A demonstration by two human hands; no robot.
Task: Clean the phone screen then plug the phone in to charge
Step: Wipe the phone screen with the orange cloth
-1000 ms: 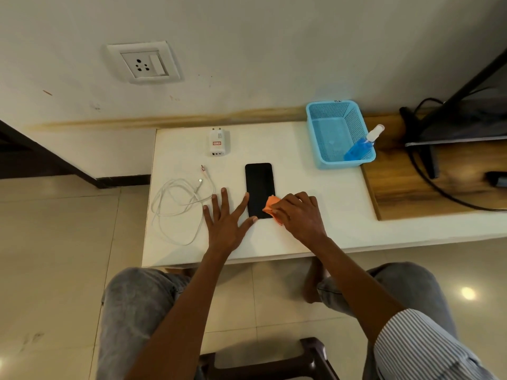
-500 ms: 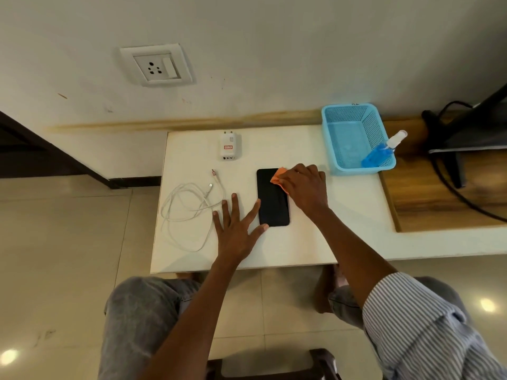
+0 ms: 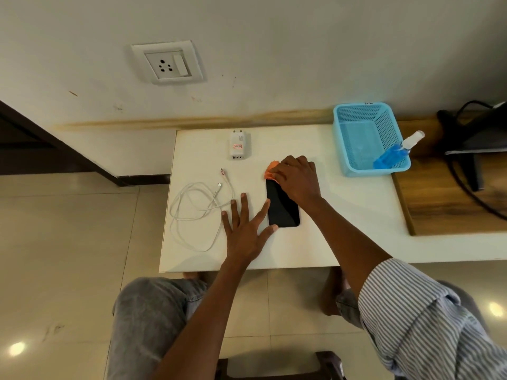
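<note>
Head view: the phone (image 3: 282, 205) lies flat on the white bench (image 3: 343, 215), screen up and dark, near the front middle. The right hand (image 3: 297, 179) has its fingers curled on an orange cloth (image 3: 271, 171), pressing it on the phone's far end. The left hand (image 3: 245, 229) lies flat with fingers spread, thumb and forefinger touching the phone's left edge and near corner. Left of it lies a coiled white cable (image 3: 197, 212); behind, a white charger (image 3: 237, 146) with a red-bordered label, its writing too small to read. A blue basket (image 3: 367, 138) at the right holds a spray bottle (image 3: 397, 152) of blue liquid. A wall socket (image 3: 167, 63) sits above.
</note>
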